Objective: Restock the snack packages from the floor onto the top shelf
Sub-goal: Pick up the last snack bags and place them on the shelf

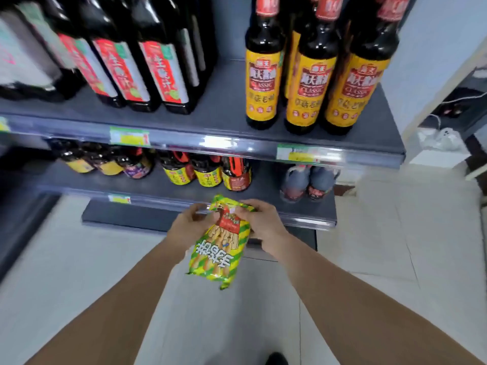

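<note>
Grey shelving (216,114) filled most of what I saw. Its upper board carried tall dark sauce bottles: a red-labelled row (163,72) on the left and a yellow-labelled group (305,88) on the right, the two lots well apart. In front of the unit lay the pale tiled floor (79,259). The lower board (168,185) held smaller dark bottles (208,172) with yellow and red labels, and two blurred greyish jugs (308,183) stood near its right end. The snack package (221,248), a green-and-yellow striped bag with a red panel, was off the floor, in the air just in front of the lower board's front edge, its far end raised and its near end hanging towards me. My left hand (188,223) gripped that far end from the left, fingers curled round the edge, and my right hand (263,222) grasped the same end from the right, fingers curled over the top. Smallest were the green-and-yellow price tags (129,135) in the shelf rails and the dark toe of a shoe (275,359) at the bottom edge.
</note>
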`<state>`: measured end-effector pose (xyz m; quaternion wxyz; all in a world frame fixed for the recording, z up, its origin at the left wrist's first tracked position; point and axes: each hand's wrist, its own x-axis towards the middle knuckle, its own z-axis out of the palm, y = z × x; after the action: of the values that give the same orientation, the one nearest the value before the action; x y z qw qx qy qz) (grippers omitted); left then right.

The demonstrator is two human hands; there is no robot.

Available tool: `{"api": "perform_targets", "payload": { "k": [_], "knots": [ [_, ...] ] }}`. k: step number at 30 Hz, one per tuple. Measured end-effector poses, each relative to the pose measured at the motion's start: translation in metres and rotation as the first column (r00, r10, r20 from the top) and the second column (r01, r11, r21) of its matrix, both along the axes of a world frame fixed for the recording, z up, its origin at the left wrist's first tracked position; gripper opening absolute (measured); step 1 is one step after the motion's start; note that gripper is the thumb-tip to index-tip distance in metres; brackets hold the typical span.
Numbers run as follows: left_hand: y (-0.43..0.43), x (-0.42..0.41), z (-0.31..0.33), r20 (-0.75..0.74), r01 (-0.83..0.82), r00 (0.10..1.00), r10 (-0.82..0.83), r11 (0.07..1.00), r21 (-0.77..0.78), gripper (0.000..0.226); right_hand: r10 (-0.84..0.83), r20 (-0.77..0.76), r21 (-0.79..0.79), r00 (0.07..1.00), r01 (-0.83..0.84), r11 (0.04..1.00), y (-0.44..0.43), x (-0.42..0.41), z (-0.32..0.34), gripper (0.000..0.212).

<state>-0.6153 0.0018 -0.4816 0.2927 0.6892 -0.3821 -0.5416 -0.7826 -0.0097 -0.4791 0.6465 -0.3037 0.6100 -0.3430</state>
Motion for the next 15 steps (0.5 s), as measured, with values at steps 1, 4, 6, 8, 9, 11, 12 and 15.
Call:
{"api": "perform_targets", "payload": {
  "k": [1, 4, 6, 8, 9, 11, 12, 15],
  "knots": [
    [0.011, 0.023, 0.002, 0.025, -0.052, 0.998, 0.052, 0.999, 0.001, 0.027, -0.009, -0.029, -0.018, 1.000, 0.008, 1.000, 0.001, 0.022, 0.003, 0.012],
    [0.051, 0.089, 0.010, 0.064, -0.169, 0.984, 0.168, 0.986, 0.010, 0.032, -0.017, -0.094, -0.085, 0.995, 0.009, 0.996, 0.011, 0.088, 0.012, 0.016],
    [0.076, 0.128, 0.018, 0.095, -0.262, 0.961, 0.260, 0.965, 0.002, 0.035, -0.030, -0.081, -0.097, 0.996, 0.022, 0.995, 0.022, 0.132, 0.022, 0.016],
    [0.100, 0.165, 0.028, 0.119, -0.382, 0.918, 0.379, 0.924, -0.004, 0.038, -0.043, -0.087, -0.116, 0.995, 0.032, 0.993, 0.035, 0.178, 0.035, 0.015],
    [0.111, 0.183, 0.035, 0.110, -0.444, 0.891, 0.441, 0.896, -0.003, 0.042, -0.048, -0.096, -0.124, 0.994, 0.036, 0.992, 0.042, 0.200, 0.040, 0.014],
    [0.131, 0.217, 0.052, 0.051, -0.549, 0.834, 0.549, 0.835, -0.013, 0.050, -0.049, -0.085, -0.138, 0.995, 0.037, 0.990, 0.056, 0.245, 0.056, 0.015],
    [0.141, 0.235, 0.063, 0.033, -0.596, 0.802, 0.597, 0.803, -0.019, 0.057, -0.032, -0.071, -0.141, 0.997, 0.022, 0.990, 0.063, 0.267, 0.065, 0.016],
    [0.173, 0.292, 0.096, -0.043, -0.707, 0.707, 0.706, 0.706, -0.039, 0.054, 0.078, -0.029, -0.147, 0.997, -0.082, 0.986, 0.084, 0.331, 0.095, 0.017]
  ]
}}
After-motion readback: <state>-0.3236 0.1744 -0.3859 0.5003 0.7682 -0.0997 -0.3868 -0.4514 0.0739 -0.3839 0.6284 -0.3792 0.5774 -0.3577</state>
